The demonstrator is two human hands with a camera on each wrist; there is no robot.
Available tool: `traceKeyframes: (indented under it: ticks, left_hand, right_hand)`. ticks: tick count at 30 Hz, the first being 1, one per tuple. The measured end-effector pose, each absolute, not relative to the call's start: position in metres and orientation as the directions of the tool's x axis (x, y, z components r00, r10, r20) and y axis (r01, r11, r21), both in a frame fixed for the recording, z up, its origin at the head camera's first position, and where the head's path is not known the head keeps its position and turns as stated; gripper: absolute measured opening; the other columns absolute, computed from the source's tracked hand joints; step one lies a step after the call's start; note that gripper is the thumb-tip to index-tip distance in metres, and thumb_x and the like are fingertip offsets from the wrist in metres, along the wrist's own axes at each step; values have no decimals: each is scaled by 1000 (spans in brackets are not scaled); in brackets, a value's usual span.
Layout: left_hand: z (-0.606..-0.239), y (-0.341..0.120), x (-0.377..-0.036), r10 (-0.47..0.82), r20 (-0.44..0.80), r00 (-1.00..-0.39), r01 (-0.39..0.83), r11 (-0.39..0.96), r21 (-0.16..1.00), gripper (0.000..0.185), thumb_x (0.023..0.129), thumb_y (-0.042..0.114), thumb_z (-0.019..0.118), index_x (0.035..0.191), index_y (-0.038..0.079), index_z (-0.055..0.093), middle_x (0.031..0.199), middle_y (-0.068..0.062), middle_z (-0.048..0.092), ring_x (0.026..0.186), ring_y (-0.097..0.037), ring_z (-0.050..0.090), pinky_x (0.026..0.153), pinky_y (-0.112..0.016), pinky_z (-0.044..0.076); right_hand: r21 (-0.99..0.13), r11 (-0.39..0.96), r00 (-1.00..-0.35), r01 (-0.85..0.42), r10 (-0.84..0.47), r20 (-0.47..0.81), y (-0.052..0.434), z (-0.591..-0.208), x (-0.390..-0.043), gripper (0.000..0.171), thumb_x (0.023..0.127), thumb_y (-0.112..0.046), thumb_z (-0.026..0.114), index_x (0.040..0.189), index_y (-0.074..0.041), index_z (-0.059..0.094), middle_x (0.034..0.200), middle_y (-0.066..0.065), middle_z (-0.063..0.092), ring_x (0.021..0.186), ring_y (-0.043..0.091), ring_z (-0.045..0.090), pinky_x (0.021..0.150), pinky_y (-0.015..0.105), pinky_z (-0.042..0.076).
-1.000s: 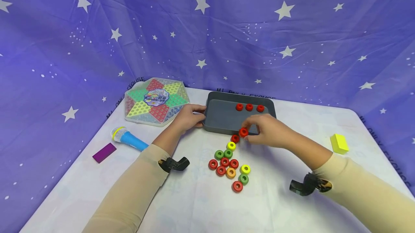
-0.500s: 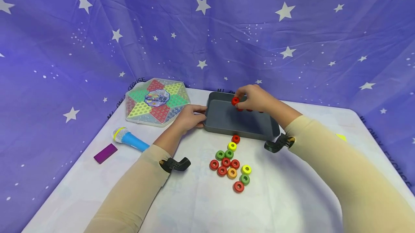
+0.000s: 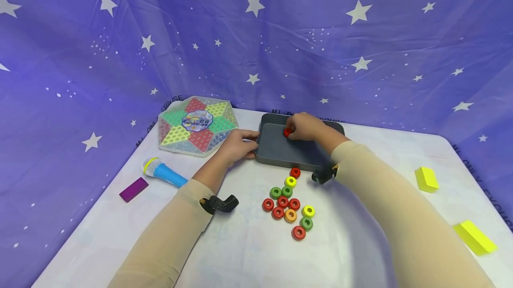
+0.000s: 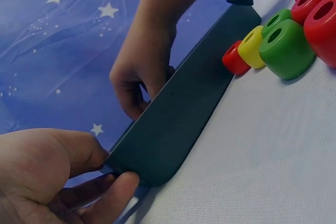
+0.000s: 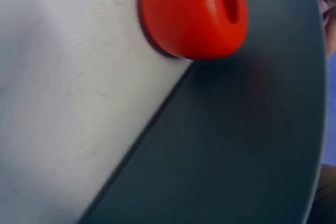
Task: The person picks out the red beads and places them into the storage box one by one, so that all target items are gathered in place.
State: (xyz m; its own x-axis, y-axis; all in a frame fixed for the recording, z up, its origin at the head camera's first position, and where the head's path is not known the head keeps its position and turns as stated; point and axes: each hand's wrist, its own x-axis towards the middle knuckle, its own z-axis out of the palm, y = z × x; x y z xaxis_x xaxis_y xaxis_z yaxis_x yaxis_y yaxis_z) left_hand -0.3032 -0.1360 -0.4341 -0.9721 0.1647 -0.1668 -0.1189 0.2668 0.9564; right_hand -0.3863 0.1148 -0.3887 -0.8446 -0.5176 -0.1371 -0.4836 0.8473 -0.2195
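Lowered since half a second ago: right hand (image 3: 306, 126), down from above the far rim into the dark grey rectangular plastic tray (image 3: 276, 151), fingertips pinching a small red ring-shaped bead (image 3: 287, 132) close to the tray floor near the back wall. Unchanged: left hand (image 3: 237, 144), thumb over the tray's left rim and fingers curled against the outer wall.

Nearest on the white table (image 3: 248, 252): a loose cluster of red, green, yellow and orange ring beads (image 3: 289, 205), trailing up to a lone red ring bead (image 3: 295, 172) lying just outside the tray's near wall. Off to the right, two yellow rectangular blocks (image 3: 426, 179), well apart from the tray. To the left, a purple flat card (image 3: 134, 189) and a blue toy microphone with a silver head (image 3: 163, 172). Farther back, a hexagonal multicoloured peg-board game in a clear case (image 3: 196, 125), just beside the left hand.

Inside the tray: only the pinched bead visible; anything else hidden behind the right hand.

Left wrist view: tray corner clamped between thumb and fingers, a grip detail blurred in the head view. Right wrist view: lone red bead touching the tray's outer wall, a contact not clear from the head view; own fingers barely in view.
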Motion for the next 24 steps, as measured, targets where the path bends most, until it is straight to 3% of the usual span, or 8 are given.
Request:
traceKeyframes:
  ticks: [3, 5, 9, 12, 16, 20, 24]
  left_hand:
    - [-433, -133, -303, 172, -165, -971, -116, 264, 957, 45, 95, 7, 65, 139, 9, 63, 133, -13, 62, 93, -22, 71, 72, -33, 65]
    - [-433, -132, -303, 173, -165, -971, -116, 263, 958, 45, 95, 6, 65, 139, 9, 63, 133, -14, 62, 93, -22, 71, 72, -32, 65]
    - [-432, -131, -301, 175, -161, -971, -112, 261, 959, 46, 94, 5, 64, 140, 8, 62, 134, -15, 61, 94, -23, 71, 73, -32, 65]
    - [-432, -133, -300, 173, -156, -972, -106, 266, 958, 46, 94, 5, 64, 140, 8, 62, 134, -16, 61, 94, -23, 70, 73, -32, 65]
    - [-434, -135, -301, 170, -156, -973, -106, 271, 957, 46, 94, 6, 65, 140, 8, 62, 135, -15, 61, 94, -23, 70, 73, -32, 64]
    - [-434, -135, -302, 180, -155, -971, -104, 264, 959, 46, 94, 6, 65, 140, 7, 61, 136, -15, 61, 92, -23, 71, 73, -33, 65]
    - [-432, -135, -300, 179, -152, -972, -100, 268, 958, 46, 94, 6, 64, 140, 6, 61, 135, -16, 61, 89, -23, 70, 73, -33, 65]
  right_hand:
    - [-201, 857, -851, -474, -505, -145, 116, -387, -380, 29, 87, -21, 76, 113, -8, 71, 95, 7, 67, 82, 25, 58, 71, 38, 52]
    - [-207, 860, -858, -467, -497, -130, 118, -382, -374, 36, 87, -23, 76, 120, -8, 70, 103, 8, 68, 90, 26, 61, 78, 41, 55]
    - [-266, 842, -861, -470, -504, -75, 125, -367, -358, 47, 88, -27, 78, 130, -8, 67, 117, 9, 70, 109, 28, 64, 93, 49, 56]
    - [-323, 810, -851, -489, -525, -28, 132, -354, -339, 48, 89, -27, 78, 130, -7, 66, 118, 10, 71, 114, 31, 63, 95, 51, 55]
    - [-364, 764, -829, -533, -558, 41, 143, -341, -302, 42, 88, -28, 79, 125, -10, 69, 107, 4, 73, 98, 24, 66, 82, 41, 57]
    - [-378, 749, -825, -544, -559, 79, 154, -342, -264, 38, 87, -30, 81, 120, -15, 71, 98, -6, 73, 71, 16, 57, 61, 32, 50]
    - [-376, 755, -828, -537, -558, 62, 158, -357, -231, 38, 86, -28, 81, 120, -15, 72, 95, -9, 73, 72, 14, 58, 63, 30, 51]
